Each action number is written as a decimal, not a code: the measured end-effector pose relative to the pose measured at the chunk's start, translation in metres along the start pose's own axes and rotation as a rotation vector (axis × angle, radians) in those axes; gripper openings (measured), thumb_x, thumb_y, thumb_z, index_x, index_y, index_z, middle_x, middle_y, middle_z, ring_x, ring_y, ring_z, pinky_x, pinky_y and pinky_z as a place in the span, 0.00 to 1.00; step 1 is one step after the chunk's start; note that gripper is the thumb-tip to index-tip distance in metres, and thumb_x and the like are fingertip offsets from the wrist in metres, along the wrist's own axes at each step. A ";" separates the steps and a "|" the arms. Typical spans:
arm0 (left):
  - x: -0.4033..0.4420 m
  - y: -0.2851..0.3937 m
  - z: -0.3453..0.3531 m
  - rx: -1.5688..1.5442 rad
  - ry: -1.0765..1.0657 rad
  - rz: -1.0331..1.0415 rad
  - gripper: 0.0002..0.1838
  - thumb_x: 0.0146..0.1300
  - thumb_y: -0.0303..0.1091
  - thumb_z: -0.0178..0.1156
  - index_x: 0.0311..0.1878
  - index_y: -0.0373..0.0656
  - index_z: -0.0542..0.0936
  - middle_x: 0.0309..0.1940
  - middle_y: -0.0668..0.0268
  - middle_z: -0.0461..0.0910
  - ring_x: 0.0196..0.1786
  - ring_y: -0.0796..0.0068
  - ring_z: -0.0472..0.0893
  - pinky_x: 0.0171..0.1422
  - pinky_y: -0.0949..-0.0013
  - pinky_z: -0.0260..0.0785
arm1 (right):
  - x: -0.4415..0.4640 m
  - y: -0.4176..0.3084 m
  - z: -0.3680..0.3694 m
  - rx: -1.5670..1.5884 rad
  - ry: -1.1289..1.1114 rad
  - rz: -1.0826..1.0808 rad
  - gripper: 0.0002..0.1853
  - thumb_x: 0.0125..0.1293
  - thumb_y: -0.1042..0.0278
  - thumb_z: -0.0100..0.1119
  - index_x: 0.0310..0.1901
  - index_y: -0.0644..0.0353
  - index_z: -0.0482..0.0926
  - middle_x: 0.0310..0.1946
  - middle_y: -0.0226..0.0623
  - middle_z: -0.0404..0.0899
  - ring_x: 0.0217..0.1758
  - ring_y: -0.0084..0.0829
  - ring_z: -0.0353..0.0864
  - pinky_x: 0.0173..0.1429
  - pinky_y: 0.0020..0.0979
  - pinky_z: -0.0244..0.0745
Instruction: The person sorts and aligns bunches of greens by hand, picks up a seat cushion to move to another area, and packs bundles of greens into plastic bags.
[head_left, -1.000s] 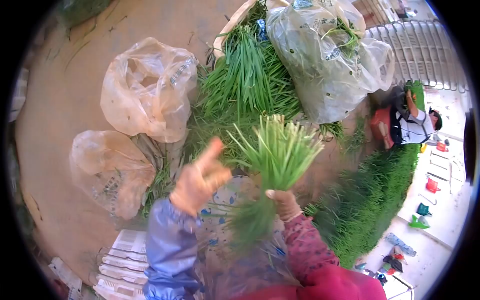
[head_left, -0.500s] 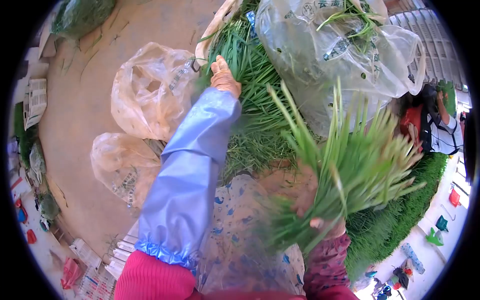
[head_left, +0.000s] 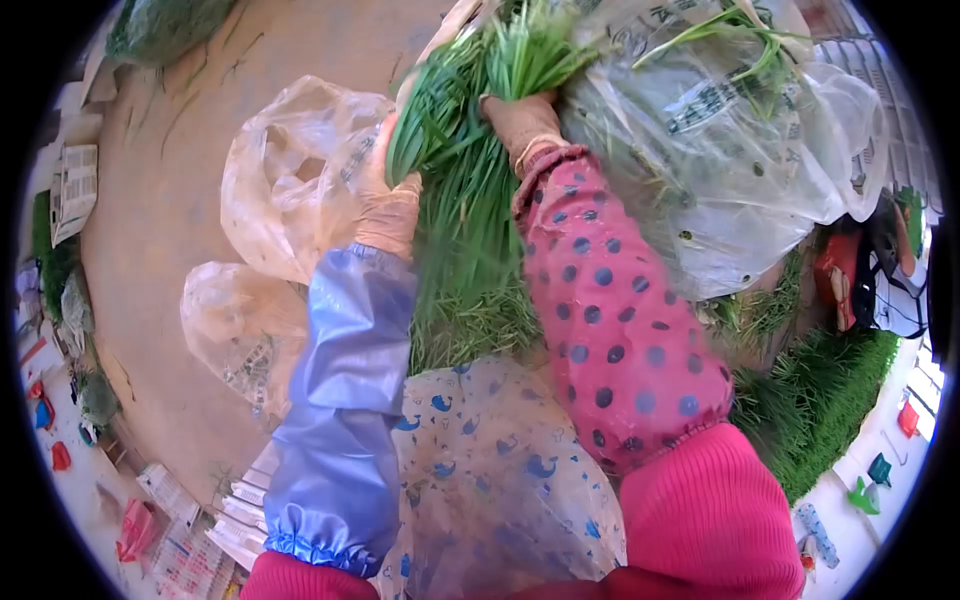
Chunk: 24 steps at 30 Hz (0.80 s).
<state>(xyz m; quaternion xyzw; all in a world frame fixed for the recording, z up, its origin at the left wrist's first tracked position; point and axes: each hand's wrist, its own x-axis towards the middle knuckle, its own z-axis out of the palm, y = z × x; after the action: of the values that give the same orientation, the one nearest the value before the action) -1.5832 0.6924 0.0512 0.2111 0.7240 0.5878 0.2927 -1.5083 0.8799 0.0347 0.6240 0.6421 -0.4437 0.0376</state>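
Brown floor (head_left: 160, 270) bearing plastic bags (head_left: 262, 205); right hand (head_left: 525, 122) clamped on green leaves (head_left: 448, 115); left hand (head_left: 388, 208) beside them, grip unclear.

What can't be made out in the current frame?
All in the head view:
Left hand: fingertips hidden behind the greens; grip can't be told.
Right hand: most fingers hidden by the hand itself and the greens; grip unclear.
Large clear bag: top cut off by the upper edge; contents obscured by cloudy film.
Person at far right: partly cut off by the dark lens rim.
Dark green bundle: cut off by the upper edge.
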 end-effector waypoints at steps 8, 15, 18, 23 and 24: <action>-0.033 0.070 0.052 -0.014 0.285 0.378 0.29 0.61 0.18 0.48 0.68 0.33 0.64 0.62 0.53 0.72 0.66 0.60 0.71 0.69 0.64 0.64 | -0.014 -0.012 -0.018 -0.156 -0.203 -0.114 0.59 0.48 0.48 0.69 0.70 0.74 0.42 0.64 0.64 0.62 0.69 0.50 0.64 0.71 0.34 0.58; 0.033 0.031 0.113 1.199 -0.412 -0.147 0.46 0.58 0.29 0.57 0.76 0.54 0.44 0.68 0.60 0.59 0.56 0.54 0.76 0.61 0.57 0.71 | -0.094 0.045 -0.046 -0.078 0.183 -0.655 0.31 0.60 0.71 0.56 0.66 0.64 0.61 0.58 0.60 0.69 0.62 0.58 0.68 0.65 0.43 0.66; 0.046 0.022 0.118 1.150 -0.375 -0.227 0.49 0.57 0.35 0.61 0.77 0.55 0.42 0.66 0.60 0.60 0.60 0.51 0.73 0.61 0.55 0.70 | -0.127 0.057 -0.049 0.022 0.122 -0.688 0.30 0.59 0.70 0.56 0.64 0.64 0.63 0.63 0.57 0.64 0.63 0.56 0.67 0.65 0.44 0.67; 0.024 -0.009 0.098 0.770 -0.192 -0.013 0.56 0.47 0.34 0.69 0.76 0.52 0.44 0.70 0.56 0.57 0.66 0.48 0.66 0.68 0.55 0.63 | -0.101 0.020 -0.052 0.067 0.143 -0.734 0.30 0.62 0.60 0.56 0.65 0.62 0.64 0.65 0.57 0.62 0.68 0.54 0.62 0.69 0.42 0.62; 0.012 -0.027 0.091 0.608 -0.132 0.096 0.55 0.47 0.33 0.70 0.76 0.50 0.46 0.71 0.55 0.56 0.66 0.47 0.65 0.69 0.55 0.61 | -0.087 0.019 -0.043 -0.068 0.128 -0.725 0.33 0.63 0.57 0.55 0.67 0.62 0.61 0.67 0.56 0.59 0.70 0.54 0.58 0.71 0.42 0.59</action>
<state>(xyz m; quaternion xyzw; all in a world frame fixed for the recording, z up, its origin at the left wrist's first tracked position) -1.5298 0.7601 0.0102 0.3605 0.8354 0.3425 0.2342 -1.4516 0.8364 0.1024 0.3810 0.8368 -0.3668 -0.1415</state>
